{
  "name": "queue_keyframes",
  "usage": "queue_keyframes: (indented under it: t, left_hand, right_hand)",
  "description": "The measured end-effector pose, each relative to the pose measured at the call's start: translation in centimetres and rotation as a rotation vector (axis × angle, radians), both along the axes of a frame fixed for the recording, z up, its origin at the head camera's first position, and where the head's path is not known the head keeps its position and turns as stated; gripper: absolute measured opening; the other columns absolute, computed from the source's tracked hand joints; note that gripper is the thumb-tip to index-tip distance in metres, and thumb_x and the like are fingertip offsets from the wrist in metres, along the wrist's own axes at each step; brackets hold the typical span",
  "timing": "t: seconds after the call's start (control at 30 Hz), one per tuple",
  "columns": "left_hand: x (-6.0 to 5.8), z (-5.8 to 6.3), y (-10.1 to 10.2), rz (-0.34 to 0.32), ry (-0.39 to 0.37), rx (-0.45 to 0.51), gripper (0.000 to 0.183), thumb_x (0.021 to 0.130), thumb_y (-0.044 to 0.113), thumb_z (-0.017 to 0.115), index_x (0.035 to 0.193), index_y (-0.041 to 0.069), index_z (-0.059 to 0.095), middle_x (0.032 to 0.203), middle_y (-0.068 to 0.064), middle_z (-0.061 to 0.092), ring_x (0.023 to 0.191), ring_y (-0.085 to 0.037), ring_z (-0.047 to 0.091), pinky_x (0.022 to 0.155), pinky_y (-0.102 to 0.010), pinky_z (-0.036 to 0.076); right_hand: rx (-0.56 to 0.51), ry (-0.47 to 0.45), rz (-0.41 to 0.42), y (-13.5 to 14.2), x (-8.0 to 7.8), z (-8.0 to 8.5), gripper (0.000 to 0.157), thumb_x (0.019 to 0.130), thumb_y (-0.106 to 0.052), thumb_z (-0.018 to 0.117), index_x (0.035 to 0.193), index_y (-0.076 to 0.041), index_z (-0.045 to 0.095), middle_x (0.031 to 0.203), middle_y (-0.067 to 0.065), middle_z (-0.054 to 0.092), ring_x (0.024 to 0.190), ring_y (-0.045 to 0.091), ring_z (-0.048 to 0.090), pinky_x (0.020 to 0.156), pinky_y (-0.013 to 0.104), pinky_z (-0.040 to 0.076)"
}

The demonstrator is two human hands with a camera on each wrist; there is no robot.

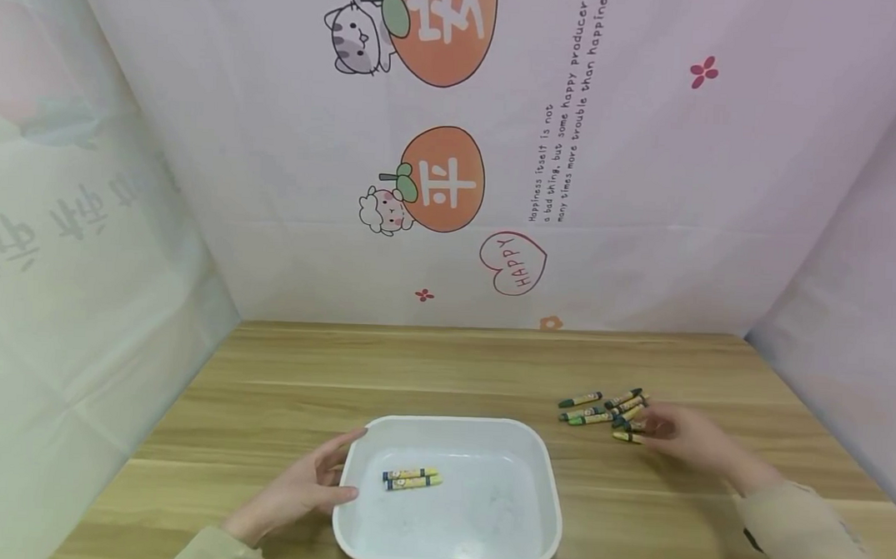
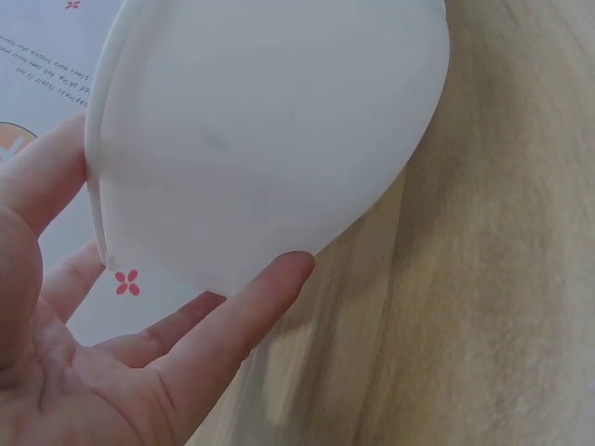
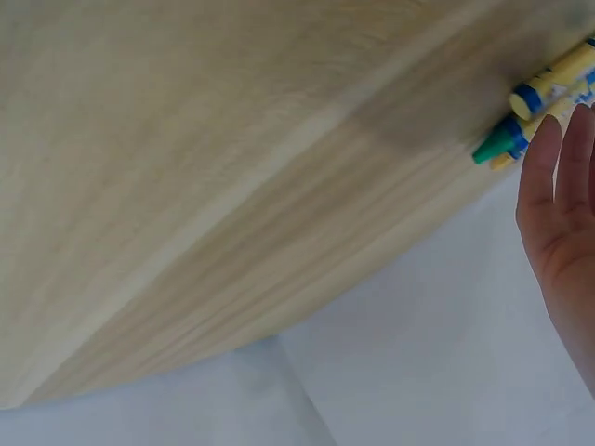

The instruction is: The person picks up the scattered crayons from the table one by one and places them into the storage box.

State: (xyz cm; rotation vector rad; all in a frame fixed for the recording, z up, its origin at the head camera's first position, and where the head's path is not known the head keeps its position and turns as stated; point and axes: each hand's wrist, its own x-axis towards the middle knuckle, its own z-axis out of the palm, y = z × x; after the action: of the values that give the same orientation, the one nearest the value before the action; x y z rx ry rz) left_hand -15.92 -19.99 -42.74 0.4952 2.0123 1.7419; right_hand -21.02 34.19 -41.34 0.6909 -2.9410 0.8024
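Observation:
A white plastic tray (image 1: 544, 475) sits near the table's front edge with two yellow-wrapped crayons (image 1: 412, 478) lying in it. My left hand (image 1: 335, 468) rests against the tray's left wall with straight fingers. In the left wrist view those fingers (image 2: 246, 321) touch the tray's outer wall (image 2: 270, 130). A loose pile of several crayons (image 1: 603, 410) lies to the right. My right hand (image 1: 655, 429) hovers at that pile. In the right wrist view its straight fingers (image 3: 558, 214) are just beside the crayons (image 3: 544, 102), holding nothing I can see.
The wooden table (image 1: 444, 371) is boxed in by patterned cloth walls (image 1: 454, 146) at the back and both sides. Bare wood stretches behind the tray and to the left.

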Motion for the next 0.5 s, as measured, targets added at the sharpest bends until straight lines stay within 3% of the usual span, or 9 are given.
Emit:
queue_keyframes:
  t: [0.5]
  left_hand:
    - [0.10, 0.15, 0.09, 0.015, -0.010, -0.014, 0.084, 0.085, 0.007, 0.067, 0.150, 0.002, 0.014, 0.145, -0.037, 0.023, 0.126, -0.046, 0.043, 0.083, -0.039, 0.056]
  right_hand:
    - [0.087, 0.043, 0.024, 0.04, -0.63, -1.20, 0.021, 0.076, -0.005, 0.073, 0.096, -0.002, 0.067, 0.084, -0.003, 0.063, 0.074, 0.000, 0.052, 0.061, 0.023, 0.048]
